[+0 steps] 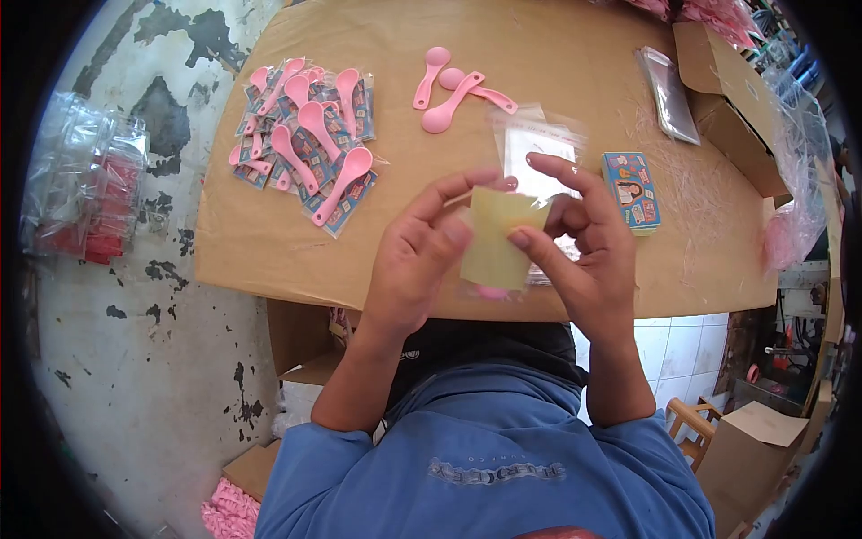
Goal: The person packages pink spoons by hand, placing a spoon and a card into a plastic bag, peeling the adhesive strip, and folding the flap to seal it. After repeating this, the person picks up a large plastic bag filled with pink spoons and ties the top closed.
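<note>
A pale yellow card (503,235), with clear plastic showing round its lower end, is held up between my hands above the table's near edge. At the bottom a bit of something pink (492,292) shows. My right hand (588,241) pinches the card's right side, its thumb across the face and the index finger raised. My left hand (420,247) grips the left edge, somewhat blurred, with its index finger over the top. Behind them lies a stack of clear plastic bags (539,148). To the right sits a stack of printed blue cards (634,190).
Three pink spoons (437,72) lie at the table's far middle. A pile of bagged spoons with cards (310,135) covers the left. An open cardboard box (718,108) and a clear plastic packet (669,94) stand far right. Plastic packages (85,184) are at far left.
</note>
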The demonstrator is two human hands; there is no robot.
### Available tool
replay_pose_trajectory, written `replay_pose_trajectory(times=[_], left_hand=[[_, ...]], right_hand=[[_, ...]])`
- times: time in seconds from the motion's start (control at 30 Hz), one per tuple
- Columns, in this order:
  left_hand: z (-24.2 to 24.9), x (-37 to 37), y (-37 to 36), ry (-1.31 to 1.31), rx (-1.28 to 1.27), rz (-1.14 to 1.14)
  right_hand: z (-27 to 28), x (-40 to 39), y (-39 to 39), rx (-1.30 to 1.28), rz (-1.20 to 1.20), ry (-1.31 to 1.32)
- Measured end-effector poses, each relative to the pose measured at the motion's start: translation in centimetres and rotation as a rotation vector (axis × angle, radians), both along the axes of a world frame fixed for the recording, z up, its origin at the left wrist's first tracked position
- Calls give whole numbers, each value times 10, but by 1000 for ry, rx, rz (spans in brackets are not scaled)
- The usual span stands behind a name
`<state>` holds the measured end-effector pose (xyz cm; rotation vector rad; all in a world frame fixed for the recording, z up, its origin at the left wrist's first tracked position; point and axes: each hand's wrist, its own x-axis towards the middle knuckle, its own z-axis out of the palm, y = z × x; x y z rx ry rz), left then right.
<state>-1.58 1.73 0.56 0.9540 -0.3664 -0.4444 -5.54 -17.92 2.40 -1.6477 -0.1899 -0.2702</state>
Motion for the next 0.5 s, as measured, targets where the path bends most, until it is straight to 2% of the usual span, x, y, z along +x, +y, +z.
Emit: replay_pose_trajectory(times=[0.07, 0.2, 0.3, 0.4, 0.43, 0.5], left_hand=[[6, -5, -4, -75, 168, 21], [4, -12, -9, 27, 234, 157], [4, -16, -8, 15, 272, 217], [9, -20, -10, -39, 308, 261], [9, -22, -12, -52, 317, 276], [8, -23, -11, -99, 364, 265]], right_hand=[[1, -5, 4, 60, 25, 156], [-10, -5, 10, 144, 27, 197], [-16, 2, 10, -112, -297, -123], [-9, 16, -4, -633, -403, -485], [-3, 17, 3, -593, -391, -459], [3, 20, 9, -679, -391, -515]])
